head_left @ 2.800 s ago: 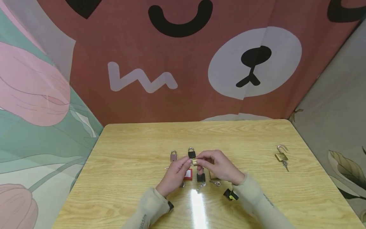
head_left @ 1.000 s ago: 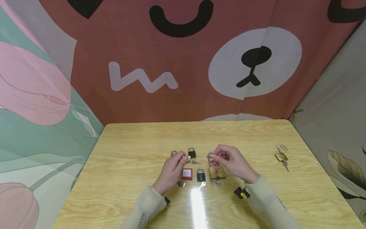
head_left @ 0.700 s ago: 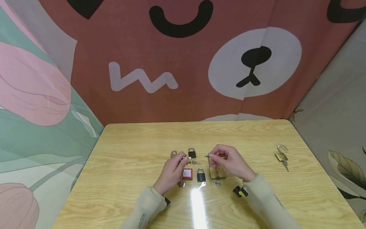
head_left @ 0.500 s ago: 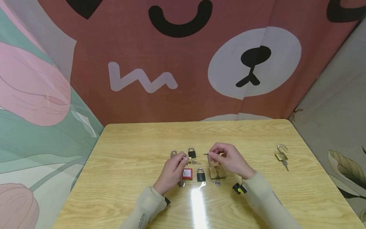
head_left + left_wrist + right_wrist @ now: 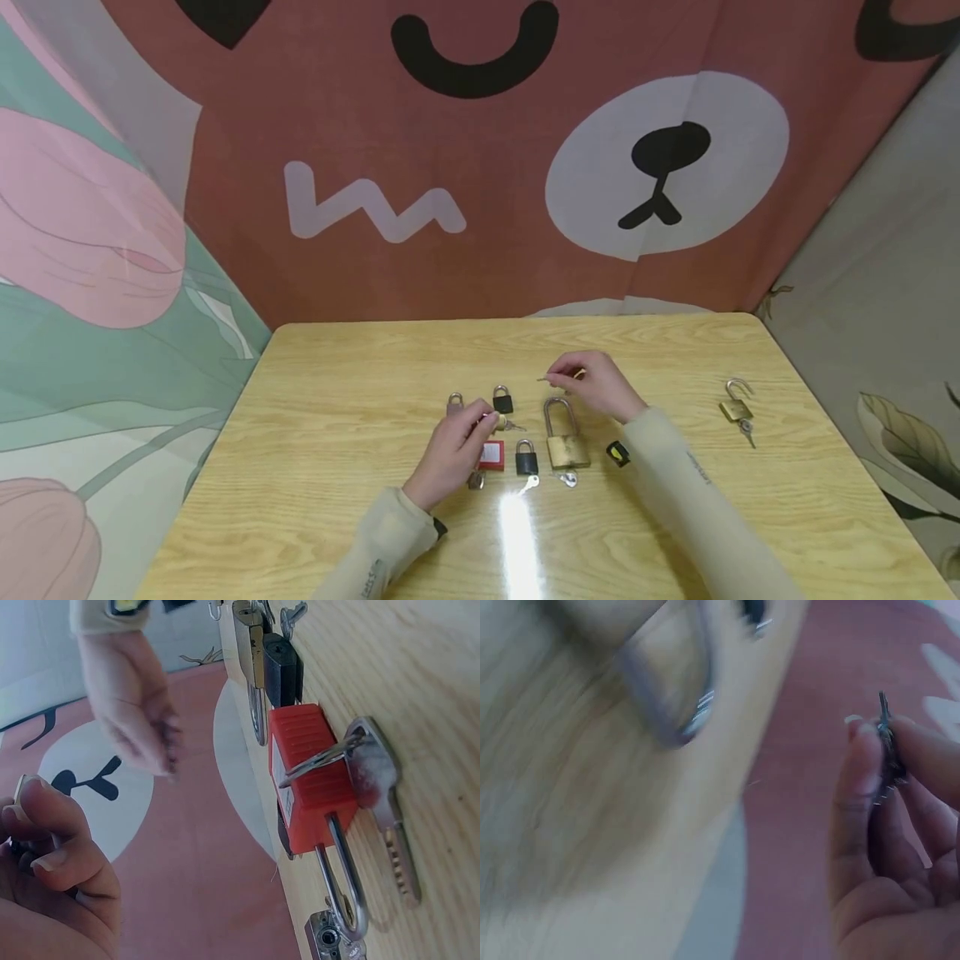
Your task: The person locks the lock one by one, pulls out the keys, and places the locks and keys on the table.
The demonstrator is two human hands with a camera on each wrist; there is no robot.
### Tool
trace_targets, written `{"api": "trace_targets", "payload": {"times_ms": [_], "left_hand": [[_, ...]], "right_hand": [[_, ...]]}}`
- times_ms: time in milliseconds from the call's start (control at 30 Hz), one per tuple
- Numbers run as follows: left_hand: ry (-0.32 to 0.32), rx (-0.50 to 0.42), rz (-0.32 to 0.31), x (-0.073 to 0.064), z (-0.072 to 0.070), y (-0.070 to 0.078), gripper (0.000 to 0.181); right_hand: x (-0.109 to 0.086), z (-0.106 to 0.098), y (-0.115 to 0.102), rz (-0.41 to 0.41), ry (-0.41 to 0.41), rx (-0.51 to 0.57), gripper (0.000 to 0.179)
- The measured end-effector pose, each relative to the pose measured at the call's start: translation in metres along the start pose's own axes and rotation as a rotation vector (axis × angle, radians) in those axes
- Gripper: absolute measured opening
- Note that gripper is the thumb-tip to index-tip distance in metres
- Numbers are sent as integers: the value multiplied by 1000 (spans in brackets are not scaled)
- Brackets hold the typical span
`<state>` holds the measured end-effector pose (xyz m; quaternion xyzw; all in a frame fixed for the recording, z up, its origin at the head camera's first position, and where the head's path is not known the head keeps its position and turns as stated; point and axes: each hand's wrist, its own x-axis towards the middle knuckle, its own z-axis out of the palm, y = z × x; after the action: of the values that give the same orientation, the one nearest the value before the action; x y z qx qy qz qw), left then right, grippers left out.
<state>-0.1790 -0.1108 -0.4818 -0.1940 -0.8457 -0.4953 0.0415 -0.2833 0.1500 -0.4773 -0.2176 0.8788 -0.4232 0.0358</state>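
My left hand [image 5: 450,454] holds a small brass padlock [image 5: 500,422] above the table, most of it hidden by the fingers. In the left wrist view its edge barely shows at the curled fingers [image 5: 71,859]. My right hand [image 5: 596,383] pinches a small key [image 5: 885,742] between thumb and fingertips; its thin tip points left in the head view. Below the right hand lies a large brass padlock [image 5: 568,451] with a long shackle. Close to the left hand are a red padlock [image 5: 311,780] with its key [image 5: 379,776], and a black padlock [image 5: 502,403].
Another black padlock [image 5: 527,462] lies with a key [image 5: 530,483] before it. A purplish padlock [image 5: 454,405] is partly behind the left hand. Far right, a brass padlock [image 5: 736,409] with its shackle open lies with a key [image 5: 746,428]. A printed cloth hangs behind the table [image 5: 337,367].
The hands were together at the small brass padlock, then parted. My right hand has carried the key right, then farther back over the table, uncovering the large padlock. The left hand stays nearly still.
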Motion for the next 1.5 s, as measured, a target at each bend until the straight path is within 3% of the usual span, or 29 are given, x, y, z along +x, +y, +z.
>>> {"api": "trace_targets", "payload": {"times_ms": [267, 467, 733, 900, 1067, 1167, 1300, 1500], "left_hand": [[-6, -1, -46, -2, 4, 0, 21], [-24, -8, -42, 0, 5, -1, 25], [-24, -9, -43, 4, 4, -7, 27], [-42, -31, -61, 14, 6, -9, 31], [-78, -126, -129, 26, 8, -11, 35], [-95, -187, -161, 32, 9, -11, 36], [-103, -202, -172, 38, 11, -10, 33], [-87, -162, -161, 41, 11, -13, 30]], "right_hand": [[25, 15, 31, 46, -70, -153, 8], [29, 16, 43, 46, -84, -227, 7], [21, 11, 31, 25, -72, -191, 14], [10, 9, 0, -97, -27, -46, 15], [2, 15, -25, -299, -72, 95, 20], [0, 21, -33, -399, -74, 60, 29], [-2, 24, -40, -471, -2, -64, 28], [1, 18, -38, -462, 40, -155, 22]]}}
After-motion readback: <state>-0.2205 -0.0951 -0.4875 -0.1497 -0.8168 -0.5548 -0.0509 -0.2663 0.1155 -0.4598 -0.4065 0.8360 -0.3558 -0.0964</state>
